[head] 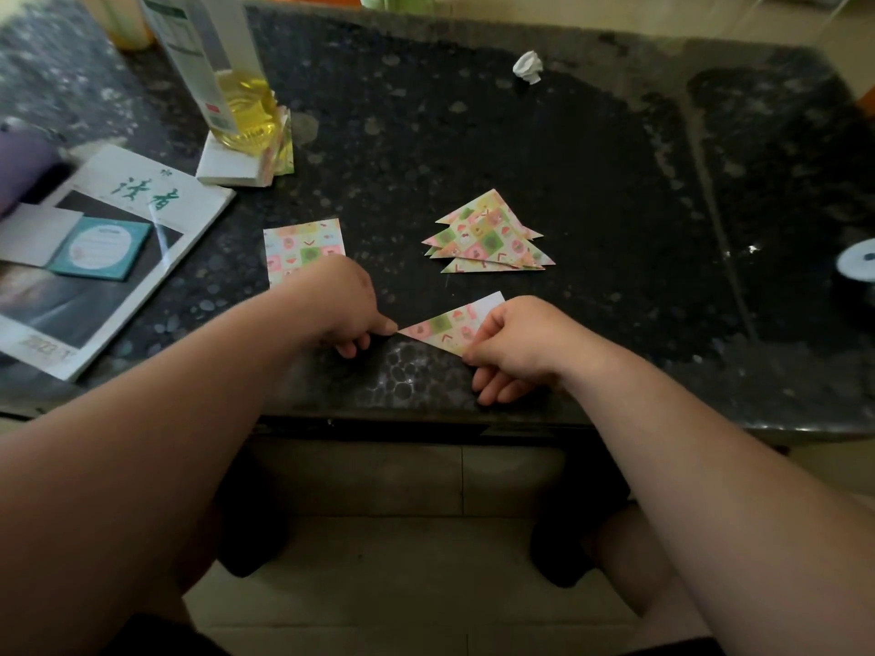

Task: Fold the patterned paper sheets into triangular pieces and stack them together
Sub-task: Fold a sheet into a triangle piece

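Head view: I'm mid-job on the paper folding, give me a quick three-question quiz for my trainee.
1. True or false: the pile of folded patterned paper triangles lies farther from the person than the right hand, on the dark speckled stone table.
2. What do both hands pinch? A a crumpled white paper ball; B a patterned paper piece folded into a triangle; C a white magazine.
3. Which hand partly hides the flat unfolded patterned paper sheets?
Key: 1 true; 2 B; 3 the left hand.
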The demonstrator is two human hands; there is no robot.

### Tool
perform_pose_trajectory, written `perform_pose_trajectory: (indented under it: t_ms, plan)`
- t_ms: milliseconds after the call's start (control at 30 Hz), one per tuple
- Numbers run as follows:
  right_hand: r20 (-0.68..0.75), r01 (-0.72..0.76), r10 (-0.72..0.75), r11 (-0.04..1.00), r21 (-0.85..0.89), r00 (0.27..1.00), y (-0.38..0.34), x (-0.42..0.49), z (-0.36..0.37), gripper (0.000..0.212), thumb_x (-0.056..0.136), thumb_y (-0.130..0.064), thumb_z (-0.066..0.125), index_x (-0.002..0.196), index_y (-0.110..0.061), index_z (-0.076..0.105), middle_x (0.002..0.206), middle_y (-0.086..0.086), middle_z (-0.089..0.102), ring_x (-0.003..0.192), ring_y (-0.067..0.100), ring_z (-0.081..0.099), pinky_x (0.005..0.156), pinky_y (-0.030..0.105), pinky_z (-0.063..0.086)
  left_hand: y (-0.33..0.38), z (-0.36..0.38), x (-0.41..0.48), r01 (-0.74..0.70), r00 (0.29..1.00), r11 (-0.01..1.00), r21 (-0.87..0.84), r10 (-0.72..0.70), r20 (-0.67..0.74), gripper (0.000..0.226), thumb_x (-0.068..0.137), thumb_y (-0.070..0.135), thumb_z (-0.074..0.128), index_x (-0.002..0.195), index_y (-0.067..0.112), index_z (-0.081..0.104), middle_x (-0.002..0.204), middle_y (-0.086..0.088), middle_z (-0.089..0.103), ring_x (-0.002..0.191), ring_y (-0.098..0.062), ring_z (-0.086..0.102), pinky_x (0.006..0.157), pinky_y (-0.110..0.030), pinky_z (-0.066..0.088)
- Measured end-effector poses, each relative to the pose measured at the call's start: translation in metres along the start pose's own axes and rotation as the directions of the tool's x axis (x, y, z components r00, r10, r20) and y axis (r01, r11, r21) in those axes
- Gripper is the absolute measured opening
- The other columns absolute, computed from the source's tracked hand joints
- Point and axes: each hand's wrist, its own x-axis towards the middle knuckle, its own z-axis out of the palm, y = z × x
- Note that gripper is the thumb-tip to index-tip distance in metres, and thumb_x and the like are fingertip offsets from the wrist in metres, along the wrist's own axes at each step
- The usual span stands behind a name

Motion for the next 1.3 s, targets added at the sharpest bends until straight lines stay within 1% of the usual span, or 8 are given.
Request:
perform_pose_trajectory:
  t_ms: [167, 367, 533, 700, 967, 1133, 1200, 1300]
  plan:
    - [-0.034, 0.009, -0.011, 0.999, -0.052, 0.999, 0.001, -0.004, -0.001, 0.002, 0.098, -0.011, 0.067, 0.099, -0.010, 0.066, 0.068, 0.008, 0.076, 0.054, 0.017, 0.072, 0.045, 0.025, 0.054, -0.011, 0.009, 0.003, -0.085, 0.988, 0.996, 0.029, 0.088, -0.123, 0.021, 0.091, 0.026, 0.077, 0.082, 0.017, 0.059, 0.065, 0.003, 0.070, 0.056, -0.016, 0.066, 0.055, -0.026, 0.046]
    - [-0.536, 0.039, -0.189, 0.960, -0.278, 0.823, 0.012, -0.006, -0.031, 0.017, 0.085, -0.029, 0.079, 0.091, -0.025, 0.064, 0.091, -0.005, 0.064, 0.084, 0.017, 0.066, 0.070, 0.035, 0.057, 0.009, 0.031, -0.023, -0.370, 0.871, 0.922, 0.118, 0.388, -0.302, 0.008, 0.096, 0.031, 0.065, 0.090, 0.033, 0.061, 0.098, 0.012, 0.061, 0.092, -0.012, 0.059, 0.074, -0.032, 0.053]
    - [-0.436, -0.015, -0.088, 0.974, -0.228, 0.895, 0.014, -0.002, -0.023, 0.058, 0.082, -0.032, 0.083, 0.132, -0.025, 0.055, 0.119, -0.002, 0.061, 0.101, 0.016, 0.060, 0.068, 0.030, 0.046, 0.016, 0.059, -0.032, -0.534, 0.805, 0.769, 0.351, 0.590, -0.068, 0.030, 0.099, 0.038, 0.059, 0.127, 0.031, 0.062, 0.132, 0.008, 0.050, 0.125, -0.014, 0.045, 0.107, -0.037, 0.045]
    - [-0.387, 0.026, -0.095, 0.983, -0.179, 0.917, 0.014, 0.001, -0.013, 0.049, 0.081, -0.026, 0.082, 0.122, -0.029, 0.055, 0.114, -0.003, 0.062, 0.098, 0.016, 0.060, 0.063, 0.026, 0.045, 0.010, 0.076, -0.030, -0.550, 0.772, 0.705, 0.448, 0.633, -0.050, 0.049, 0.098, 0.051, 0.055, 0.143, 0.031, 0.051, 0.153, 0.009, 0.037, 0.143, -0.017, 0.031, 0.116, -0.039, 0.031]
    - [-0.264, 0.059, 0.053, 0.916, 0.398, 0.963, 0.023, 0.000, -0.004, 0.052, 0.088, -0.002, 0.075, 0.132, -0.017, 0.053, 0.092, 0.017, 0.069, 0.060, 0.017, 0.056, 0.040, 0.024, 0.038, -0.010, 0.084, -0.023, -0.585, 0.699, 0.712, 0.388, 0.686, -0.205, 0.055, 0.089, 0.062, 0.064, 0.133, 0.030, 0.059, 0.139, 0.011, 0.052, 0.129, -0.014, 0.048, 0.108, -0.035, 0.038]
    - [-0.225, 0.062, 0.072, 0.839, 0.540, 0.972, 0.019, -0.004, 0.000, 0.050, 0.090, 0.001, 0.071, 0.132, -0.017, 0.051, 0.087, 0.016, 0.070, 0.051, 0.015, 0.060, 0.040, 0.024, 0.040, -0.007, 0.093, -0.017, -0.608, 0.597, 0.692, 0.390, 0.722, -0.350, 0.022, 0.094, 0.034, 0.057, 0.099, 0.022, 0.076, 0.104, 0.003, 0.070, 0.090, -0.025, 0.066, 0.079, -0.041, 0.048]
    - [-0.298, 0.099, 0.016, 0.925, 0.366, 0.954, 0.022, -0.004, -0.002, 0.051, 0.090, -0.005, 0.073, 0.132, -0.024, 0.051, 0.090, 0.009, 0.073, 0.060, 0.015, 0.067, 0.047, 0.027, 0.047, -0.008, 0.093, -0.013, -0.616, 0.589, 0.698, 0.365, 0.716, -0.374, 0.030, 0.092, 0.028, 0.050, 0.093, 0.020, 0.078, 0.097, 0.002, 0.072, 0.083, -0.027, 0.067, 0.075, -0.043, 0.050]
    - [-0.453, 0.269, -0.398, 0.907, -0.323, 0.798, 0.032, -0.008, -0.011, 0.049, 0.086, -0.014, 0.072, 0.129, -0.032, 0.057, 0.097, -0.010, 0.065, 0.085, 0.008, 0.064, 0.073, 0.028, 0.053, -0.013, 0.094, -0.009, -0.639, 0.526, 0.658, 0.399, 0.752, -0.398, 0.017, 0.088, 0.020, 0.063, 0.087, 0.020, 0.080, 0.095, 0.003, 0.075, 0.083, -0.026, 0.070, 0.071, -0.039, 0.051]
